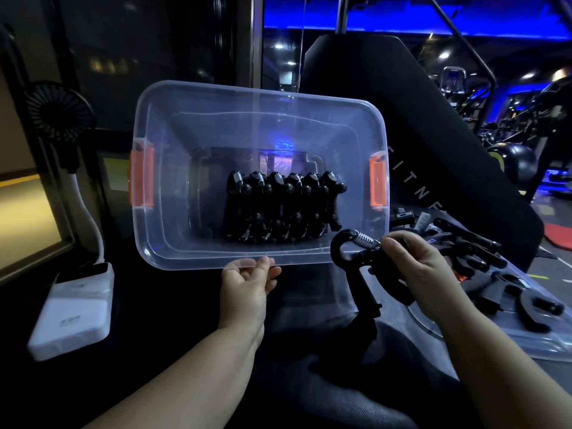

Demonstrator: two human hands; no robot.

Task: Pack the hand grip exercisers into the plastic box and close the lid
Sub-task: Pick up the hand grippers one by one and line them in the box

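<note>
A clear plastic box with orange side latches stands open in front of me. Several black hand grip exercisers lie packed side by side on its floor. My left hand rests at the box's near rim, fingers touching the edge. Just right of the box's near right corner, my right hand holds one black hand grip exerciser with a metal spring, its handles pointing down. More loose exercisers lie on the clear lid at the right.
A white power bank with a small black fan on a white neck sits at the left. A large black padded machine rises behind the box. Gym equipment fills the blue-lit back right.
</note>
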